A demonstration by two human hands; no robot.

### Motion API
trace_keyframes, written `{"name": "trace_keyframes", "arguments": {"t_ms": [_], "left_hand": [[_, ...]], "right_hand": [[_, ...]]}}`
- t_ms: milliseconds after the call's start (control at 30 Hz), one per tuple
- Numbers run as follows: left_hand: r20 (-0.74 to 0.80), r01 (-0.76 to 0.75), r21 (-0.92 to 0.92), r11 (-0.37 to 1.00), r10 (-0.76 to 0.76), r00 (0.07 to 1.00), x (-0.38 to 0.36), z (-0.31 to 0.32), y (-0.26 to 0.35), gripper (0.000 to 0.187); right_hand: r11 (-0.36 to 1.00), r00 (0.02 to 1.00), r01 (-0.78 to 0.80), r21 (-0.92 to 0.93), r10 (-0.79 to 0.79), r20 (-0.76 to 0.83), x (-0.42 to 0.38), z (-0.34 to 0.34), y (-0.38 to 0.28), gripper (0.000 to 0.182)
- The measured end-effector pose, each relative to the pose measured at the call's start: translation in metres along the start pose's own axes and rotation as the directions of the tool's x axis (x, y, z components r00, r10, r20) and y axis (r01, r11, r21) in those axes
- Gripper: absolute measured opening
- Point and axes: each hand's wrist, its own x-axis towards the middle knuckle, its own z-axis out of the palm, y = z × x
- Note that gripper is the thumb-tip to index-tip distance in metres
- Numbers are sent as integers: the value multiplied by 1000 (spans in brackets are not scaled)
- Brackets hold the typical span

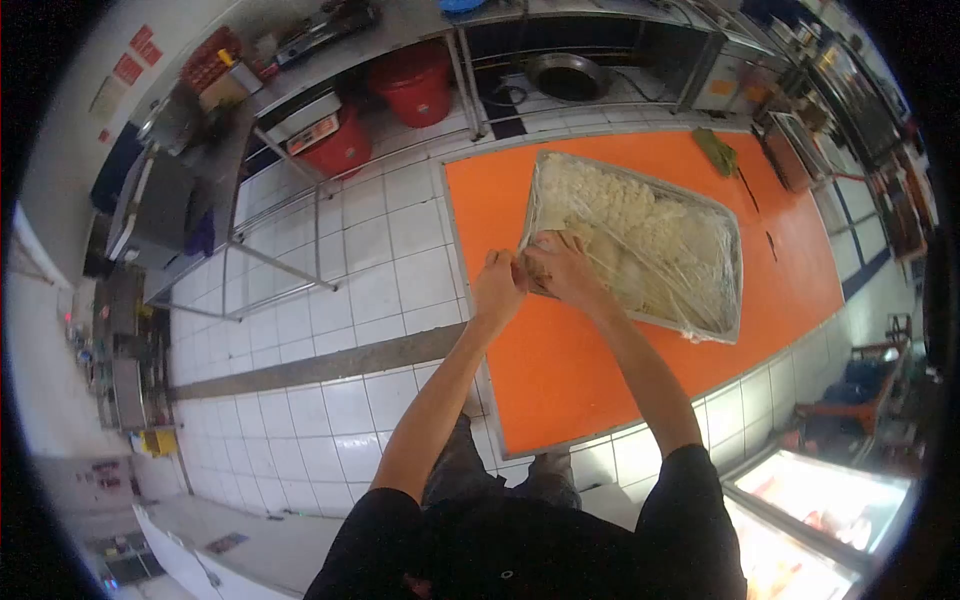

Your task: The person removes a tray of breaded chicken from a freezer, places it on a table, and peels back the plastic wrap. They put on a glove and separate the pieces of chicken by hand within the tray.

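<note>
From the head camera, both bare hands meet at the near left corner of a large metal tray [735, 290] that lies on an orange worktop [560, 370]. The tray is filled with pale, shredded-looking food [610, 215] and is covered by clear plastic film [690, 260], wrinkled and shiny across the top.

The left hand [497, 285] has its grip closed, fingers pinched on the film just off the tray's corner edge. The right hand [560, 268] rests on the same corner, fingers curled over the rim and film; its grip looks closed on the film too, though the fingertips are partly hidden. The two hands are touching or very nearly so.

The tray sits tilted across the worktop, its far corner near the worktop's far edge. Bare orange surface lies open on the near side and to the right of the tray. A green cloth [716, 152] lies near the far right edge, well apart from the hands.

To the left of the worktop, white tiled floor [350, 290] is open. Beyond it, two red buckets [415, 85] stand under a steel bench.
</note>
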Motion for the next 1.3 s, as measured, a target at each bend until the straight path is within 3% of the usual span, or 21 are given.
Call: {"name": "trace_keyframes", "arguments": {"t_ms": [67, 200, 267, 300, 367, 400, 433, 467, 500, 567, 600, 667, 700, 733, 767, 800, 867, 967, 1067, 1200, 1300], "left_hand": [[42, -38, -170, 985, 46, 998, 10, -12, -24, 39], [57, 7, -585, 811, 32, 998, -15, -72, -81, 37], [111, 55, -584, 810, 13, 994, -49, -116, -136, 36], [59, -16, -447, 894, 47, 997, -72, -124, -185, 33], [221, 260, -435, 862, -178, 959, -124, -170, -254, 31], [196, 153, -252, 955, -104, 975, -168, -152, -359, 34], [228, 432, -279, 857, -378, 897, -196, -186, -376, 33], [261, 533, -269, 802, -472, 842, -228, -199, -433, 27], [342, 767, -287, 574, -686, 642, -235, -239, -424, 23], [279, 833, -430, 347, -827, 488, -247, -289, -443, 23], [240, 822, -459, 336, -845, 479, -241, -311, -442, 24], [134, 824, -456, 336, -890, 437, -214, -341, -441, 27], [157, 797, -443, 410, -840, 519, -200, -348, -453, 35], [218, 773, -450, 447, -785, 580, -178, -353, -473, 31], [279, 749, -457, 481, -721, 634, -155, -352, -492, 27], [213, 598, -633, 492, -631, 746, -129, -342, -493, 22], [155, 621, -470, 628, -633, 758, -58, -328, -419, 20], [272, 427, -422, 800, -338, 901, 22, -280, -391, 25], [394, 330, -457, 826, -144, 908, 89, -239, -309, 23], [488, 155, -458, 875, 102, 867, 162, -189, -251, 25], [571, 170, -412, 895, 108, 814, 200, -183, -224, 25]], "right_hand": [[997, 992, 25, -77, -16, 122, 14, 16, -2, 24], [989, 989, -84, -126, 98, 108, 32, 13, -24, 16], [993, 994, -105, -57, 104, -36, 50, 5, -30, 11], [972, 964, -231, 52, 236, -126, 61, 2, -32, 11], [855, 823, -430, 290, 503, -262, 72, -8, -30, 10], [844, 779, -462, 272, 533, -329, 75, -11, -23, 10], [832, 732, -492, 256, 554, -396, 78, -11, -11, 10], [821, 686, -517, 242, 567, -457, 82, -15, 2, 10], [816, 649, -547, 187, 555, -521, 85, -25, 16, 12], [766, 555, -623, 157, 575, -601, 84, -48, 38, 18], [730, 499, -659, 180, 604, -622, 87, -63, 44, 18], [593, 377, -660, 461, 793, -479, 92, -72, 48, 17], [498, 320, -639, 586, 865, -387, 93, -75, 53, 16], [469, 367, -467, 750, 874, -319, 88, -64, 67, 21], [563, 435, -506, 654, 821, -370, 83, -48, 79, 25], [644, 506, -537, 544, 762, -403, 78, -33, 87, 30], [724, 592, -523, 449, 688, -420, 83, -26, 51, 45], [810, 767, -578, -102, 497, -406, 94, -9, 26, 53], [785, 786, -600, -156, 541, -300, 101, 13, 41, 52], [793, 803, -594, -135, 575, -157, 112, 12, 74, 19], [737, 714, -669, -99, 673, 191, 127, -13, 79, 17]]}}
